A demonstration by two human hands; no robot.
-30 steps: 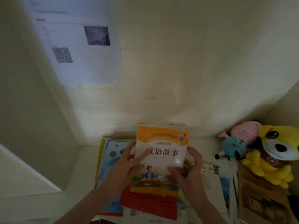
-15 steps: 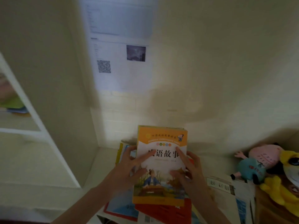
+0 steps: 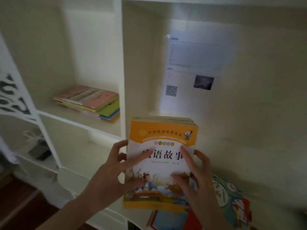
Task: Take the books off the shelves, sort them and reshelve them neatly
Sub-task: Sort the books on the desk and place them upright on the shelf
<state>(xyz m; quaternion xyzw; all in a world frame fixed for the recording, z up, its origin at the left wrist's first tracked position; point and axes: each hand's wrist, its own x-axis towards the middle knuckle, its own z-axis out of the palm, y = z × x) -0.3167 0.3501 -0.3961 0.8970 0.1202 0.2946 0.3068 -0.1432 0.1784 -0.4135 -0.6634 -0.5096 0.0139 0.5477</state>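
An orange-and-white paperback book (image 3: 163, 136) with black Chinese title characters is held upright in the air by both hands, in front of the right-hand compartment of a white shelf unit (image 3: 121, 67). More page edges show behind its top. The left hand (image 3: 109, 176) grips its left edge, fingers (image 3: 116, 150) curled round the spine side and one lying across the cover. The right hand (image 3: 197, 188) clasps the right edge likewise, thumb pressed on the cover. Below it, colourful books (image 3: 230, 196) lie flat. In the left compartment a pile of pink, green and blue books (image 3: 88, 97) lies flat. A printed paper sheet (image 3: 196, 63) hangs behind.
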